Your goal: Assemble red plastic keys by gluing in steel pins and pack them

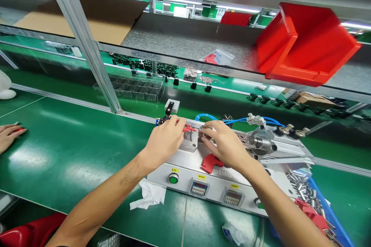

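Left hand point(164, 139) is pinching the small red part point(190, 128), fingers closed around its near end; part is sitting just above the metal block point(189, 146) on the machine point(216, 192). Right hand point(226, 142) is hovering at the part's other end, fingers half curled, thumb apart; can't tell if it's gripping anything. Larger red piece point(209, 163) is lying below it. White cloth point(149, 194) is resting on the tabletop point(81, 150).

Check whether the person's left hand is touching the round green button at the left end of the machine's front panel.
Apart. The head view shows the machine's bare metal between the left hand and the green button.
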A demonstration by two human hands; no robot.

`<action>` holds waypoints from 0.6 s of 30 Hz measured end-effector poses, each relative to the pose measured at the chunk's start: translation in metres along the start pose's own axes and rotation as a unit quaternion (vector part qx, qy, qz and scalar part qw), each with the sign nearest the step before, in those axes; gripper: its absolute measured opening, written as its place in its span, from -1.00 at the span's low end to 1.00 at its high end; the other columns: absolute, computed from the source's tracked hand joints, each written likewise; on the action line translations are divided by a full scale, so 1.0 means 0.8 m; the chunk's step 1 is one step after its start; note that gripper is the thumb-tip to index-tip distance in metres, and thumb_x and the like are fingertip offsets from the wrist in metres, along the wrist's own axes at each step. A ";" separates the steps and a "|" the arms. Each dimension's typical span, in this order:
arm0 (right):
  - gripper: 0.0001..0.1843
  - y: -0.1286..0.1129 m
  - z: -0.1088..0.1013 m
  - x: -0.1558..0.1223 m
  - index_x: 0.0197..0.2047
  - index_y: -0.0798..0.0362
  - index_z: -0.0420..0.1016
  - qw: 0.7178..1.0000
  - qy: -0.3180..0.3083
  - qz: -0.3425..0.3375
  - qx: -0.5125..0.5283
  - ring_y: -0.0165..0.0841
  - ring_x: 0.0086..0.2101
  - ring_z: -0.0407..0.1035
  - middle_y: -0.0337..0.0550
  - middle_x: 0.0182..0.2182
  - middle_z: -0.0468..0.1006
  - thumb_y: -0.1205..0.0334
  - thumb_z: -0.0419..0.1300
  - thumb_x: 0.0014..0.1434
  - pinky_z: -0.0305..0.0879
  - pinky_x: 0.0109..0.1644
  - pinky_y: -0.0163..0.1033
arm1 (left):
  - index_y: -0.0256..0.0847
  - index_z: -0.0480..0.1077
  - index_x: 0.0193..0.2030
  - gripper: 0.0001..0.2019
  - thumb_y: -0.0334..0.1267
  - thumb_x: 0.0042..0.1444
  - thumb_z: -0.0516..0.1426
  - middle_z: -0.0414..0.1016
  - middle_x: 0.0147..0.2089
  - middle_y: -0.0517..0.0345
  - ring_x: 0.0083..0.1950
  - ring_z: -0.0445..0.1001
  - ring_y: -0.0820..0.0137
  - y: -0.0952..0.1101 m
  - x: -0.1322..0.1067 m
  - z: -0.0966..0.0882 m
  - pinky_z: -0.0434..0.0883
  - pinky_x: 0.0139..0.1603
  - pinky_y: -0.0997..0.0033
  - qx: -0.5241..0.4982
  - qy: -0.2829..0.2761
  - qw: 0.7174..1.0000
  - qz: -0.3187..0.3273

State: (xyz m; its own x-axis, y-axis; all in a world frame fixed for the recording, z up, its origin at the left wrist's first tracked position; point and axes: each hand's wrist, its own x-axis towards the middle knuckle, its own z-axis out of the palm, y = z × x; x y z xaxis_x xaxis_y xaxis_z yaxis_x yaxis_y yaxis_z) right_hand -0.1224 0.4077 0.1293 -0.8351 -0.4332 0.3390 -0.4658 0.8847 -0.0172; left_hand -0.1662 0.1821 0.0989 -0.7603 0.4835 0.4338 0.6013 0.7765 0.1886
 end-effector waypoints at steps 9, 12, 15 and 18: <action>-0.79 0.003 -0.044 -0.135 -0.07 -0.10 0.63 0.990 0.082 0.072 0.086 -0.19 -0.15 0.61 -0.07 -0.13 0.68 0.16 0.14 0.47 0.59 -0.07 -0.09 | -0.23 0.51 -0.09 -0.84 -0.19 0.46 0.18 0.57 -0.06 -0.03 -0.08 0.60 0.16 0.000 0.007 0.013 0.53 -0.19 0.28 -0.001 -0.013 0.999 0.051; -0.81 0.009 -0.048 -0.172 -0.08 -0.13 0.62 0.989 0.083 0.096 0.078 -0.21 -0.18 0.63 -0.12 -0.15 0.70 0.15 0.15 0.46 0.60 -0.10 -0.13 | -0.25 0.55 0.04 -0.79 -0.17 0.47 0.17 0.64 0.07 -0.07 0.00 0.53 0.12 -0.006 -0.014 0.025 0.49 -0.10 0.17 -0.031 0.053 0.993 0.100; -0.82 0.013 -0.049 -0.193 -0.09 -0.16 0.62 0.986 0.090 0.119 0.071 -0.18 -0.17 0.64 -0.12 -0.16 0.71 0.10 0.16 0.46 0.61 -0.05 -0.10 | -0.30 0.51 0.19 -0.70 -0.18 0.47 0.17 0.62 0.21 -0.11 0.05 0.50 0.07 -0.009 -0.024 0.029 0.43 -0.12 0.12 -0.030 0.089 0.990 0.102; -0.82 0.017 -0.047 -0.213 -0.12 -0.17 0.61 0.986 0.095 0.130 0.047 -0.15 -0.21 0.64 -0.12 -0.21 0.70 0.04 0.18 0.45 0.60 -0.10 -0.09 | -0.25 0.53 0.11 -0.78 -0.22 0.49 0.14 0.64 0.13 -0.08 0.05 0.50 0.10 -0.010 -0.036 0.022 0.41 -0.11 0.15 -0.060 0.102 0.987 0.110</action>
State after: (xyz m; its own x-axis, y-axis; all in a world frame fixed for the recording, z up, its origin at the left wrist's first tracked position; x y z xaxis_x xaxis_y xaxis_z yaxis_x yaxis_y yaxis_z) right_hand 0.0246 0.5001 0.1065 -0.8637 -0.1457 0.4824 -0.2758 0.9379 -0.2105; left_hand -0.1532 0.1693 0.0692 -0.5507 0.5341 0.6414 0.7801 0.6027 0.1678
